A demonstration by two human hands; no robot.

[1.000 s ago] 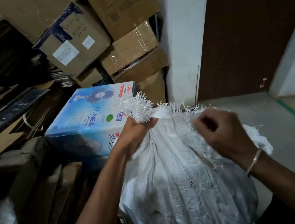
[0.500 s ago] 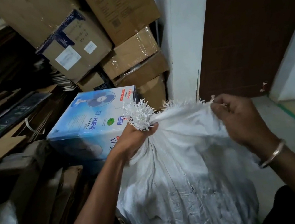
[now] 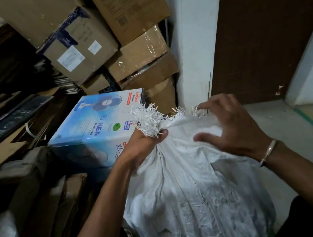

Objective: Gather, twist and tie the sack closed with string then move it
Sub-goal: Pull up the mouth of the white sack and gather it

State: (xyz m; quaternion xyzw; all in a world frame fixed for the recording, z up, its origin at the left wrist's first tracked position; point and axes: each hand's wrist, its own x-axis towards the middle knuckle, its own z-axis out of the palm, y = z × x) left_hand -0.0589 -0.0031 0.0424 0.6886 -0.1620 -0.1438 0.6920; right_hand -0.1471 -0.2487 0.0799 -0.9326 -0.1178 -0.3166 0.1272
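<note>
Both hands grip the sack (image 3: 195, 194) top: left hand (image 3: 145, 143) bunching, right hand (image 3: 229, 126) spread.

left hand (image 3: 144, 144): fist clenched tight, arm reaching in from lower left | right hand (image 3: 230, 126): fingers spread wide, palm down, thumb out, bangle on wrist

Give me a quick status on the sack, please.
Left hand clamps gathered frayed neck. Right hand spread, sweeping loose rim in. Sack untied; no string visible.
</note>
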